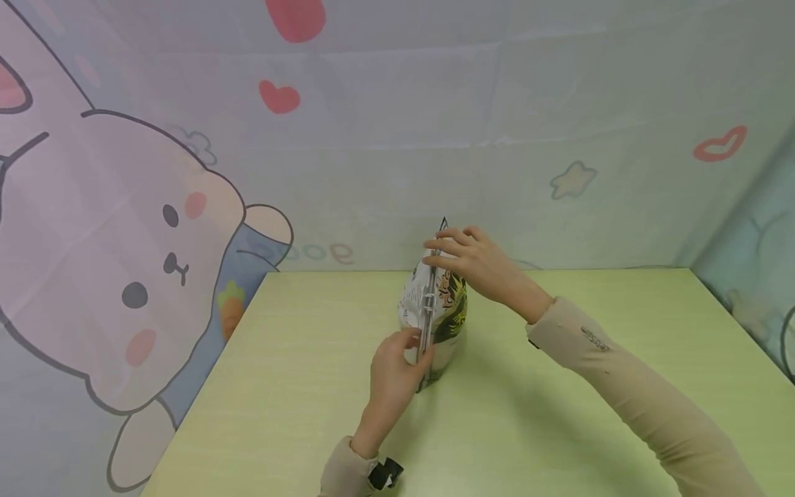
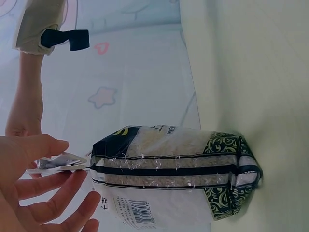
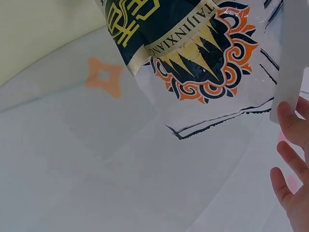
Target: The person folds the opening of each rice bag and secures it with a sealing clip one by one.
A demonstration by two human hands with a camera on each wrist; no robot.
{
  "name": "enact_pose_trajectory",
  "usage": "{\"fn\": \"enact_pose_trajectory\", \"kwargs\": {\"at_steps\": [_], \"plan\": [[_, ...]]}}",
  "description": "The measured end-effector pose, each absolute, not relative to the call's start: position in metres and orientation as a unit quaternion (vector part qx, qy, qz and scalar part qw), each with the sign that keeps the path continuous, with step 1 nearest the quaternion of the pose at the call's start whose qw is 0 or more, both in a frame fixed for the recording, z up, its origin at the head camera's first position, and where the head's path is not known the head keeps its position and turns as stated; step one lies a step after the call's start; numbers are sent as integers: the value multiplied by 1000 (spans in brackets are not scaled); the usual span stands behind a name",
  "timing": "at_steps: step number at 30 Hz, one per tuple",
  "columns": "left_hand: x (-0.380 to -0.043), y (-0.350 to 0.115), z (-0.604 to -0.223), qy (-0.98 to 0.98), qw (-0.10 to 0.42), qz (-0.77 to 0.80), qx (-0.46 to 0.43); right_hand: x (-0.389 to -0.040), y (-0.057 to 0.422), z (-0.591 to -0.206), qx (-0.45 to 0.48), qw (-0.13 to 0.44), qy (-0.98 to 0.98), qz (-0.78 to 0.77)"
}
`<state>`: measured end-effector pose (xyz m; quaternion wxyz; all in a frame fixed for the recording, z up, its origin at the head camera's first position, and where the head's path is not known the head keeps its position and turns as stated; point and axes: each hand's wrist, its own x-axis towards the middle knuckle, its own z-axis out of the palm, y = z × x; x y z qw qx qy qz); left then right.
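A rice bag point(image 1: 452, 304) with dark, orange and clear printed panels stands upright on the table, its narrow side point(image 2: 164, 166) showing grains through clear strips. Along its top edge runs a long white bag clip point(image 3: 293, 58). My left hand point(image 1: 397, 366) pinches the near end of the top edge and clip between thumb and fingers. At the far end my right hand point(image 1: 481, 266) reaches over the top; in the right wrist view its thumb point(image 3: 289, 118) and forefinger pinch the clip's end, the other fingers spread apart. The thumb is hidden in the head view.
The light green table point(image 1: 298, 386) extends to both sides of the bag. Behind it hangs a pale cloth backdrop point(image 1: 397, 172) with hearts, a star and a cartoon rabbit point(image 1: 124, 228) at the left. A dark curved thing point(image 1: 787, 345) shows at the right edge.
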<state>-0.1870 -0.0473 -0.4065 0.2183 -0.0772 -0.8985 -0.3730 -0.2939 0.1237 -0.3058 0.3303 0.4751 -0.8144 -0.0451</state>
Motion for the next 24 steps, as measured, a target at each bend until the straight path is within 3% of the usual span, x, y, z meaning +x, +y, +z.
{"fn": "enact_pose_trajectory", "kwargs": {"at_steps": [24], "plan": [[-188, -44, -407, -861, 237, -444, -68, -307, 114, -317, 473, 368, -800, -15]]}}
